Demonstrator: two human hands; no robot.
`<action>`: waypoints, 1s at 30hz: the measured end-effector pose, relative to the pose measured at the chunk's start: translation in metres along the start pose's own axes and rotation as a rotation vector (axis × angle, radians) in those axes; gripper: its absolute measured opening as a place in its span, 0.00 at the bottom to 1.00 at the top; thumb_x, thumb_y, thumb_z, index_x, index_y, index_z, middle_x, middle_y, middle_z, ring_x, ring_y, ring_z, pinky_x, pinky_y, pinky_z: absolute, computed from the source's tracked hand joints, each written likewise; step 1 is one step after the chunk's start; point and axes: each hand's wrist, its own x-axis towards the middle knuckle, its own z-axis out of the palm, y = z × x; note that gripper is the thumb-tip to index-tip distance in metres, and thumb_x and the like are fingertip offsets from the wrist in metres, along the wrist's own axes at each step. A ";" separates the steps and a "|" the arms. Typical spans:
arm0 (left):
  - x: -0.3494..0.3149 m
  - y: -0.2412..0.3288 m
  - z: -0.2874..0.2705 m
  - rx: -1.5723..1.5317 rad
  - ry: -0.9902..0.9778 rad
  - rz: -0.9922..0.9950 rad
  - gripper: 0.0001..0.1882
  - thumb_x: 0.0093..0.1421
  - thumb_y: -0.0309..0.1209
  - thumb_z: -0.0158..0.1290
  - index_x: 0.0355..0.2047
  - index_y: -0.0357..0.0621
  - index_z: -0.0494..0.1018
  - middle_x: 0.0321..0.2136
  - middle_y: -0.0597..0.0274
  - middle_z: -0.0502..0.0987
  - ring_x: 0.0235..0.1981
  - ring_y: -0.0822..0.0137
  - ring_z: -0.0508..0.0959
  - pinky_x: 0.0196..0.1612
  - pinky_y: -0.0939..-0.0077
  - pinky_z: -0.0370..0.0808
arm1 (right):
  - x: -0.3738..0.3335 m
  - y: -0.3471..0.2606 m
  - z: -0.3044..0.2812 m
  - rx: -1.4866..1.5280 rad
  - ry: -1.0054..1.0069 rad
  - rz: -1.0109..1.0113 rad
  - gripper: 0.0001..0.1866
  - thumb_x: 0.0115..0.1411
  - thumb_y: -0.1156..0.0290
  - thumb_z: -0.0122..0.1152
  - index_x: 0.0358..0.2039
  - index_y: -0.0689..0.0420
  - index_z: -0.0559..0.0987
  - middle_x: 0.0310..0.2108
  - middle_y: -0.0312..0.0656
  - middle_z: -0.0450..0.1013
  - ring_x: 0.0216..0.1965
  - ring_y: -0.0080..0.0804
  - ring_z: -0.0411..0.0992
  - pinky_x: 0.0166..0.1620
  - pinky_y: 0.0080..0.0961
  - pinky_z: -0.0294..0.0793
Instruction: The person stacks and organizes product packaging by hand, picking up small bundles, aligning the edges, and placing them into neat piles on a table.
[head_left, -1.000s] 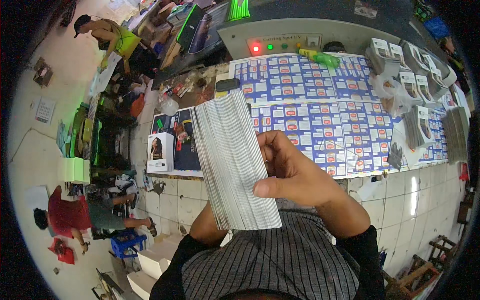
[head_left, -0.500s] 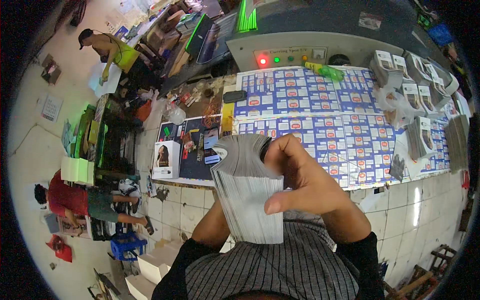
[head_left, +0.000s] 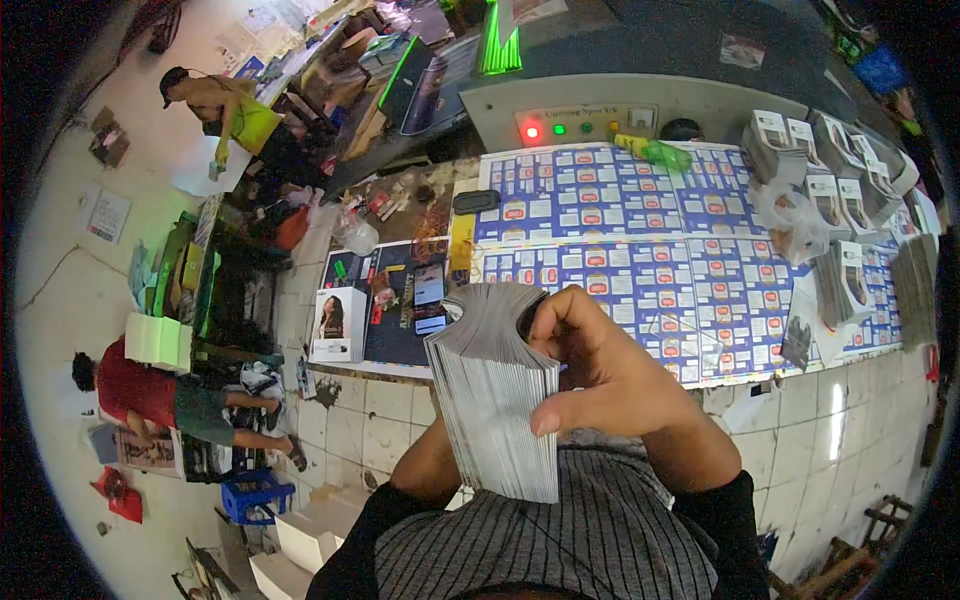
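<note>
A thick stack of grey-white cut card sheets [head_left: 495, 420], with a curved notch in its far end, is held upright in front of my chest. My right hand [head_left: 620, 385] grips its right side, the thumb over the near face and the bent fingers at the far right corner. My left forearm [head_left: 428, 465] reaches up behind the stack, which hides my left hand and its fingers. Past the stack, a table carries large blue-and-white printed sheets [head_left: 590, 270].
Bundles of similar cards [head_left: 845, 285] stand at the table's right end beside a crumpled plastic bag [head_left: 790, 215]. A green bottle [head_left: 660, 154] lies near the grey machine [head_left: 560, 95]. At left are a white box [head_left: 338, 325], a phone [head_left: 429, 284] and two people working.
The near face of the stack has tilted slightly and its sheets fan a little at the right corner. My right fingers have shifted down slightly along its edge.
</note>
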 end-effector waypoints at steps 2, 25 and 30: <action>-0.001 -0.001 0.000 -0.002 0.004 0.003 0.23 0.63 0.37 0.52 0.56 0.41 0.63 0.47 0.58 0.71 0.46 0.65 0.74 0.47 0.71 0.74 | 0.000 0.004 0.001 0.004 0.021 -0.047 0.32 0.43 0.63 0.80 0.39 0.56 0.65 0.31 0.32 0.63 0.32 0.18 0.63 0.34 0.18 0.66; -0.006 0.004 0.005 0.043 0.043 0.036 0.23 0.65 0.44 0.48 0.54 0.44 0.65 0.42 0.61 0.72 0.40 0.65 0.75 0.38 0.71 0.76 | -0.002 0.016 -0.008 0.019 0.066 -0.068 0.28 0.45 0.66 0.78 0.37 0.54 0.65 0.33 0.31 0.63 0.35 0.19 0.59 0.38 0.19 0.59; -0.009 0.011 0.014 0.174 0.077 0.077 0.23 0.65 0.45 0.48 0.54 0.45 0.66 0.41 0.62 0.72 0.39 0.65 0.76 0.36 0.71 0.76 | -0.001 0.013 -0.005 -0.037 0.090 -0.150 0.25 0.48 0.71 0.76 0.38 0.54 0.65 0.29 0.26 0.61 0.30 0.12 0.56 0.31 0.13 0.57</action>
